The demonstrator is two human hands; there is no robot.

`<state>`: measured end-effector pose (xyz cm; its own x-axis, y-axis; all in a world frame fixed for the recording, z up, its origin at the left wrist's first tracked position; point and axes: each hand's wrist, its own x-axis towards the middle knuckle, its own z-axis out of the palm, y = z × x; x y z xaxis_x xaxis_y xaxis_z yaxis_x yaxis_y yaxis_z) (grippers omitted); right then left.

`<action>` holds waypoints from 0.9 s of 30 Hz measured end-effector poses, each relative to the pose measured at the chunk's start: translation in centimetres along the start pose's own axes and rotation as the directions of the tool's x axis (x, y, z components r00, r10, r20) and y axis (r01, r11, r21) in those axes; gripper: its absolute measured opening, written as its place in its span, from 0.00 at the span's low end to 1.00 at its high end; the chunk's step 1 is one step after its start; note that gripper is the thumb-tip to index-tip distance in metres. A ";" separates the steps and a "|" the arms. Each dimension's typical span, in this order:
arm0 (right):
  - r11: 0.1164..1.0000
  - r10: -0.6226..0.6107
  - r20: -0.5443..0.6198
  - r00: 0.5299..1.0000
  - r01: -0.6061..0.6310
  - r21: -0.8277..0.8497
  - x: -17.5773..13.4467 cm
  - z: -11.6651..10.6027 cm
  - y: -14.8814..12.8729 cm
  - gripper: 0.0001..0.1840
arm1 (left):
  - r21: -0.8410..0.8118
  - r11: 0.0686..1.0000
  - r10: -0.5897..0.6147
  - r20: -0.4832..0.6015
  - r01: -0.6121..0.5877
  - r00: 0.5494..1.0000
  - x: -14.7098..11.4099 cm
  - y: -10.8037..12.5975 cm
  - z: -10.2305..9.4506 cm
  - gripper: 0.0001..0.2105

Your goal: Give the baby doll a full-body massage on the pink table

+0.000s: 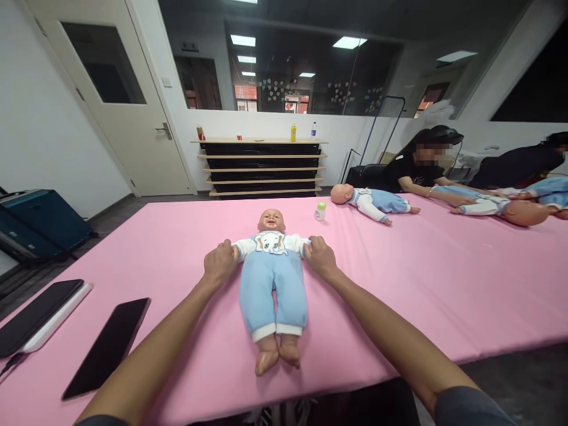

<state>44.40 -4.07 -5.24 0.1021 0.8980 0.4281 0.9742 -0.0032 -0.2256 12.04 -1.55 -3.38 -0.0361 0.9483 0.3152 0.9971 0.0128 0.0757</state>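
Holding step: my left hand point(220, 262) and right hand point(321, 258) clasp the doll point(271, 269) by both arms point(247, 247); moving these likely calls for evenness.

"What lies before you?"
"A doll point(273, 284) on the table point(444, 284), on its back, feet toward you, between your left hand point(220, 262) and right hand point(321, 258)."
"On your left?"
"A phone point(107, 346), with another device point(39, 313) farther left."
"And beyond?"
"A bottle point(320, 212) stands right of the doll's head; a second doll point(371, 201) lies farther right. Behind the table stands a shelf point(264, 168)."
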 end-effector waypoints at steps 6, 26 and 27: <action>1.000 0.023 0.126 0.992 -0.025 0.011 -6.3 -0.1 0.0 0.13 | 0.003 1.000 0.014 0.179 -0.014 0.984 -6.5 -0.2 0.9 0.17; 0.988 0.026 0.137 0.990 -0.046 0.144 -4.7 -4.0 0.7 0.15 | -0.066 0.996 0.065 0.202 -0.053 0.977 -5.6 -0.2 -2.9 0.15; 0.991 0.013 0.102 0.995 -0.026 0.132 -3.8 -4.3 0.7 0.15 | -0.065 0.996 0.068 0.169 -0.058 0.983 -4.9 -0.1 -3.3 0.16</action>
<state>45.59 -9.40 -3.24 0.0937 0.9379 0.3341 0.9362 0.0312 -0.3501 11.87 -7.26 -1.81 0.0440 0.9869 0.1552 0.9909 -0.0628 0.1186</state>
